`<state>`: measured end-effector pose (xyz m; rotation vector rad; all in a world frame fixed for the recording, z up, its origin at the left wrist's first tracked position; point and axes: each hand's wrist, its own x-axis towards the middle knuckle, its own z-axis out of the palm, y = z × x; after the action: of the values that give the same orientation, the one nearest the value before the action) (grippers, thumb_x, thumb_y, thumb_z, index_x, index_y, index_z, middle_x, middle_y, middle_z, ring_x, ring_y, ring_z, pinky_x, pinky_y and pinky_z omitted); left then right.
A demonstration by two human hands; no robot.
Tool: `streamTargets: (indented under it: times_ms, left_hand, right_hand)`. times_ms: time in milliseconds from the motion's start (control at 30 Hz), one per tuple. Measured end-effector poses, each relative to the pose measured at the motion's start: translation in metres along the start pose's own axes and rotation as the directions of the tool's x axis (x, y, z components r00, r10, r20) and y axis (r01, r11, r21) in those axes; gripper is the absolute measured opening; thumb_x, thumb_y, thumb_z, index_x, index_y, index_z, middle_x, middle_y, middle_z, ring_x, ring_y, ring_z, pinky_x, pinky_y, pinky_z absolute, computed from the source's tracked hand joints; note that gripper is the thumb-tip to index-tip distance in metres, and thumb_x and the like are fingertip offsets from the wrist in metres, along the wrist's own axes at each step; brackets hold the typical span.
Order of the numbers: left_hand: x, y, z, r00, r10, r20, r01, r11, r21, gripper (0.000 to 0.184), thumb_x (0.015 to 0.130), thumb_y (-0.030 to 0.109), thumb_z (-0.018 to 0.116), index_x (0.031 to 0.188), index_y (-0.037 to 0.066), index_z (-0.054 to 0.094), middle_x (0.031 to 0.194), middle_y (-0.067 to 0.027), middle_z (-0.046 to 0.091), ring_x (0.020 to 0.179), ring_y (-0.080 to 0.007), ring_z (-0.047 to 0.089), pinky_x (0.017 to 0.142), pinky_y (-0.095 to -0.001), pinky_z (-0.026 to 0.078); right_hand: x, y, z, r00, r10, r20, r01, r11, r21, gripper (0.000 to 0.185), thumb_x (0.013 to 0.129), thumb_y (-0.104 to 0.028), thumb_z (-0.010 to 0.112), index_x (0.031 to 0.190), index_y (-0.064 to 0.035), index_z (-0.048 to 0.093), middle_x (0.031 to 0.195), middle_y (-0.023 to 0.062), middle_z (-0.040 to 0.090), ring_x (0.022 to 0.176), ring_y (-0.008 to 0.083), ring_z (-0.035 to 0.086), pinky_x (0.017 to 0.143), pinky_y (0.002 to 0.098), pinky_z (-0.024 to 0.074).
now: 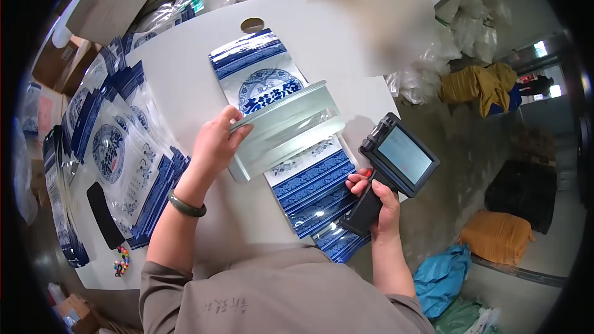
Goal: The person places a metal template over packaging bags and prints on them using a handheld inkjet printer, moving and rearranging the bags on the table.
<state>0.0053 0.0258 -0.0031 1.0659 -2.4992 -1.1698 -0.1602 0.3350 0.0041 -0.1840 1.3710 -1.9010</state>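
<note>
My left hand [219, 139] pinches the left edge of a clear, pale-green plastic guide plate [288, 127] with a long slot across it. The plate lies over a stack of blue-and-white printed plastic bags [266, 77], hiding their middle part. In my right hand [385, 207] is a black handheld printer [396, 158], gripped by its handle with a finger near a red button. Its lit screen faces up toward me. The printer is at the right edge of the bags, beside the plate. Whether it touches the plate I cannot tell.
More printed bags [117, 148] are fanned out on the left of the white table [185, 43]. A black strap-like item [105, 216] with a colourful bead string [122, 261] lies on them. A cardboard box [105, 6] stands at the back left. Sacks, among them an orange bundle [497, 237], sit on the floor at right.
</note>
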Motion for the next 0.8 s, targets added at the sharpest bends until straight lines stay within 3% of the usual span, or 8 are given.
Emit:
streamTargets:
  times_ms: [133, 233, 267, 333, 600, 700, 767, 800]
  left_hand:
    - [-0.006, -0.016, -0.001, 0.988, 0.125, -0.086, -0.121, 0.991, 0.048, 0.026, 0.092, 0.023, 0.069, 0.107, 0.005, 0.058, 0.09, -0.0209, 0.069, 0.086, -0.0414, 0.066, 0.074, -0.0455, 0.051]
    - [0.0, -0.029, 0.011, 0.986, 0.143, -0.088, -0.155, 0.977, -0.145, 0.023, 0.092, 0.013, 0.064, 0.112, 0.003, 0.061, 0.093, -0.0203, 0.069, 0.086, -0.0375, 0.067, 0.077, -0.0442, 0.052]
    - [0.003, -0.025, 0.014, 0.95, 0.266, -0.163, -0.293, 0.94, -0.176, 0.019, 0.091, 0.01, 0.064, 0.108, 0.002, 0.061, 0.089, -0.0194, 0.068, 0.082, -0.036, 0.066, 0.077, -0.0421, 0.051]
    - [0.009, -0.044, 0.022, 0.939, 0.277, -0.203, -0.278, 0.96, 0.023, 0.016, 0.091, 0.009, 0.065, 0.102, 0.004, 0.055, 0.078, -0.0167, 0.062, 0.071, -0.0329, 0.06, 0.067, -0.0405, 0.046]
    - [0.001, -0.023, 0.005, 0.984, 0.142, -0.106, -0.145, 0.989, -0.018, 0.017, 0.092, 0.015, 0.064, 0.101, 0.005, 0.053, 0.073, -0.014, 0.056, 0.065, -0.022, 0.052, 0.063, -0.0366, 0.043]
    - [-0.006, -0.023, 0.007, 0.947, 0.221, -0.231, -0.243, 0.967, -0.073, 0.015, 0.092, 0.014, 0.065, 0.1, 0.003, 0.058, 0.075, -0.0143, 0.059, 0.068, -0.0232, 0.057, 0.066, -0.0355, 0.045]
    - [-0.021, -0.009, -0.002, 0.957, 0.199, -0.213, -0.24, 0.952, -0.188, 0.012, 0.091, 0.011, 0.064, 0.097, 0.0, 0.062, 0.076, -0.0142, 0.063, 0.072, -0.0238, 0.06, 0.069, -0.0352, 0.047]
    - [-0.033, 0.004, -0.01, 0.979, 0.151, -0.138, -0.181, 0.954, -0.241, 0.013, 0.092, 0.012, 0.062, 0.097, 0.0, 0.063, 0.073, -0.0096, 0.061, 0.069, -0.0164, 0.056, 0.065, -0.0319, 0.046]
  right_hand:
    - [-0.001, 0.0, -0.001, 0.999, 0.024, 0.024, -0.025, 0.999, 0.042, 0.034, 0.092, -0.02, 0.056, 0.11, 0.0091, 0.062, 0.092, 0.0194, 0.071, 0.109, 0.0299, 0.065, 0.105, 0.0429, 0.0487]
    - [-0.008, -0.008, 0.009, 0.996, 0.05, 0.075, -0.045, 0.997, -0.066, 0.034, 0.087, -0.028, 0.057, 0.076, 0.0008, 0.072, 0.101, 0.0197, 0.071, 0.115, 0.0318, 0.061, 0.109, 0.0427, 0.04]
    - [-0.003, 0.001, -0.005, 0.98, -0.063, 0.188, 0.071, 0.997, -0.032, 0.033, 0.09, -0.025, 0.056, 0.096, 0.0049, 0.07, 0.099, 0.0185, 0.071, 0.114, 0.031, 0.062, 0.109, 0.0416, 0.041]
    - [-0.007, -0.011, -0.005, 0.985, 0.061, 0.161, -0.1, 0.965, 0.244, 0.043, 0.095, -0.017, 0.055, 0.127, 0.0106, 0.049, 0.093, 0.0153, 0.071, 0.115, 0.0286, 0.064, 0.11, 0.0397, 0.0436]
    - [-0.016, -0.017, 0.008, 0.982, 0.033, 0.188, -0.073, 0.975, 0.21, 0.037, 0.097, -0.018, 0.055, 0.124, 0.0069, 0.054, 0.092, 0.0139, 0.071, 0.122, 0.0279, 0.06, 0.111, 0.0397, 0.043]
    - [-0.017, -0.013, 0.013, 0.984, -0.018, 0.179, -0.006, 0.991, 0.135, 0.036, 0.096, -0.018, 0.055, 0.121, 0.0076, 0.059, 0.104, 0.0174, 0.07, 0.126, 0.0284, 0.057, 0.113, 0.0395, 0.0402]
    - [-0.016, -0.013, 0.02, 0.993, 0.004, 0.114, -0.008, 0.999, 0.033, 0.031, 0.092, -0.019, 0.056, 0.1, 0.0071, 0.071, 0.124, 0.0197, 0.063, 0.131, 0.0289, 0.051, 0.114, 0.0398, 0.0366]
    - [-0.017, -0.015, 0.024, 0.993, -0.042, 0.108, 0.043, 0.999, -0.016, 0.032, 0.09, -0.021, 0.057, 0.097, 0.0064, 0.072, 0.123, 0.0181, 0.064, 0.134, 0.029, 0.049, 0.114, 0.0412, 0.0352]
